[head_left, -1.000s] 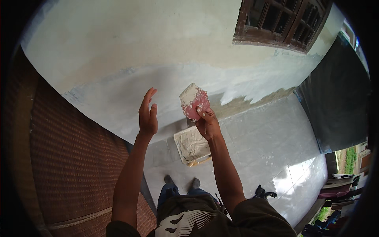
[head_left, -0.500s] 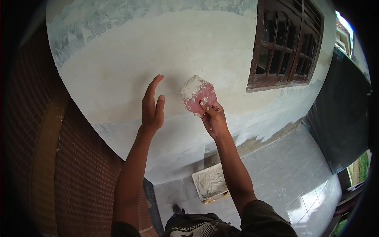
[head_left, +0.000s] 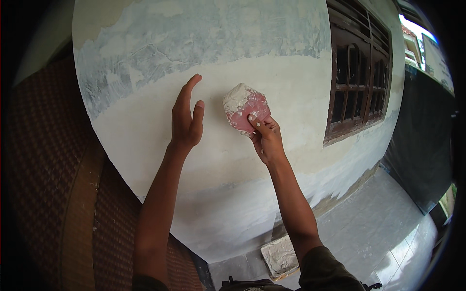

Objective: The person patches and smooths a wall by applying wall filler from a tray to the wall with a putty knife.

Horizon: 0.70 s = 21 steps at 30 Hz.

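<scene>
Skimming step: right hand pinches red scraper flat on wall, left hand spread beside it; next stroke likely needs even pressure.

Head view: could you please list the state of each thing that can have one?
red scraper: smeared with white putty, pressed to the wall
right hand: gripping the scraper
left hand: open, empty
wall: lower band coated, upper patchy
window: shut
tray: on floor, putty-caked

The right hand hides the red scraper's lower edge.
</scene>
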{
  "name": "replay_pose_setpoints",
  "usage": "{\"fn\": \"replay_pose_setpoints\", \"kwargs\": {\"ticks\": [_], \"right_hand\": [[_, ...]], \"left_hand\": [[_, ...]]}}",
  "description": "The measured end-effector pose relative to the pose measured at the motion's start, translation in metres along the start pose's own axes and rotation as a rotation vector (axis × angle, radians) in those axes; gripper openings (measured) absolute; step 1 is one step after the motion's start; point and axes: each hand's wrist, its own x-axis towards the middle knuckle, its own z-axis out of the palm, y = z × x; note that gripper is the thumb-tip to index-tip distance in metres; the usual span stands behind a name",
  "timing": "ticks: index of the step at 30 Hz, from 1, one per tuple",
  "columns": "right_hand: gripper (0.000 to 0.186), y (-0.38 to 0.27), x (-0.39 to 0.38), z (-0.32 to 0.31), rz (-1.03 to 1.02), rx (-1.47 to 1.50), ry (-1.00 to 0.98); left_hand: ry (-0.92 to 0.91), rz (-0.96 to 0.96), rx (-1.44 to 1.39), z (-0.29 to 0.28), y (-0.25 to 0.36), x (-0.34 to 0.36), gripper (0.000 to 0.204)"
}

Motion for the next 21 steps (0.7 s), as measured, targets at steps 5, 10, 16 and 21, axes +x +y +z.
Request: {"fn": "replay_pose_setpoints", "kwargs": {"ticks": [5, 10, 16, 21], "right_hand": [[0.017, -0.015, 0.024, 0.020, -0.067, -0.069, 0.000], [0.017, -0.043, 0.063, 0.034, -0.189, -0.201, -0.018], [0.020, -0.095, 0.133, 0.067, -0.584, -0.426, -0.050], [0.022, -0.141, 0.210, 0.090, -1.125, -0.923, 0.100]], "left_hand": [[0.021, 0.051, 0.009, -0.013, -0.010, 0.022, 0.054], [0.050, 0.090, 0.077, -0.017, -0.022, 0.053, 0.052], [0.118, 0.183, 0.188, -0.022, -0.028, 0.108, 0.049], [0.169, 0.236, 0.366, -0.016, -0.053, 0.157, 0.048]]}}
